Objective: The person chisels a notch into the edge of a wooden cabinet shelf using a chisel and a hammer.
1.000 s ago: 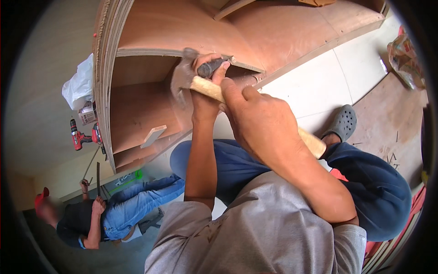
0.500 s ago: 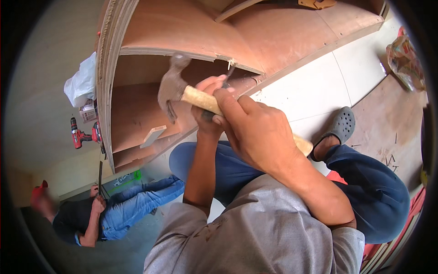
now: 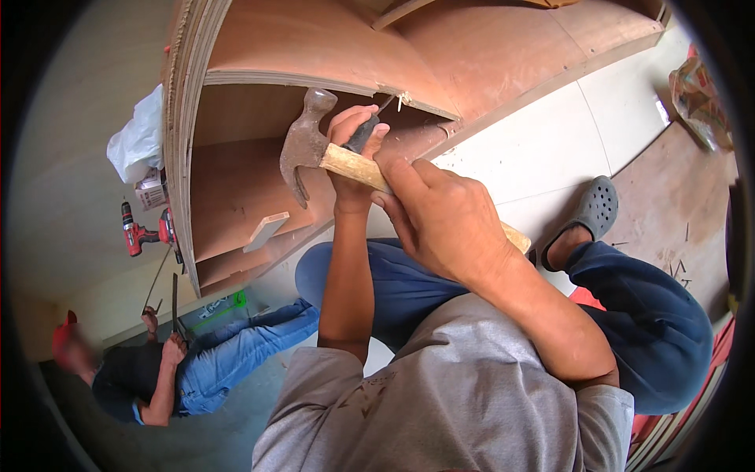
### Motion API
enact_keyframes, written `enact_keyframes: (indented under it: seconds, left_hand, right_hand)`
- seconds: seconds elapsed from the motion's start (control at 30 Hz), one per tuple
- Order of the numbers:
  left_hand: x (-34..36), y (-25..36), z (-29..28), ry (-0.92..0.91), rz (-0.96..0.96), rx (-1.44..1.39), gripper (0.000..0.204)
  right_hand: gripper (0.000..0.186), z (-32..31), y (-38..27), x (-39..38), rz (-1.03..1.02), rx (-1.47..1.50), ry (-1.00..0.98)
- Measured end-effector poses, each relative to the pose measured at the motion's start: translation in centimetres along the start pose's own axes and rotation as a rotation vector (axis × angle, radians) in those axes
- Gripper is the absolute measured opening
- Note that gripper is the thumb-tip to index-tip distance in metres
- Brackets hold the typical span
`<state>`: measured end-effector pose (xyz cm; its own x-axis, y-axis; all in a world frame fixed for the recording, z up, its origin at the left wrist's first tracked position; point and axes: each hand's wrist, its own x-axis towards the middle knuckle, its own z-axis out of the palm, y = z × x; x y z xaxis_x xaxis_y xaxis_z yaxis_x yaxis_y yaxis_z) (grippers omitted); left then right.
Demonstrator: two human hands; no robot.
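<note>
My left hand is closed around the black handle of a chisel-like tool, whose thin blade points up at the notched, splintered plywood edge of the cabinet. My right hand grips the pale wooden handle of a claw hammer, its rusty steel head held left of the chisel handle, in front of the open compartment. Pale splinters stick out at the notch. Part of my left hand is hidden behind the hammer and my right hand.
A loose wood piece lies in the compartment. Beside the cabinet are a white bag and a red drill. A co-worker at lower left holds long strips. Nails lie on a board at right, near my foot.
The hammer head swung down and left from near the plywood edge, then rose slightly and now shows sharply. My left hand with the chisel dipped and came back up toward the notch.
</note>
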<state>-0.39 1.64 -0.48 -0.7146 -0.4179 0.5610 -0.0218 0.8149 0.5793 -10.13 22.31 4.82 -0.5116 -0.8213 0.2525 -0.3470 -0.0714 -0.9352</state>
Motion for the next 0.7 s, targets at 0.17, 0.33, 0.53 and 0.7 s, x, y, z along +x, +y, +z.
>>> enact_keyframes:
  seconds: [0.17, 0.33, 0.53, 0.7]
  left_hand:
    - [0.0, 0.0, 0.6, 0.060, -0.063, -0.111, 0.028]
    - [0.7, 0.5, 0.8, 0.032, -0.056, -0.068, 0.025]
    - [0.6, 0.6, 0.9, 0.012, -0.116, -0.009, 0.024]
    - [1.4, 0.5, 0.6, 0.037, -0.055, -0.041, 0.021]
  right_hand:
    - [0.032, 0.0, -0.7, -0.1, -0.100, 0.016, 0.017]
    - [0.046, 0.4, 0.8, 0.1, -0.195, -0.255, 0.061]
    - [0.042, 0.8, -0.5, -0.7, -0.127, -0.289, 0.001]
    - [0.045, 1.0, 0.3, -0.5, -0.186, -0.430, 0.015]
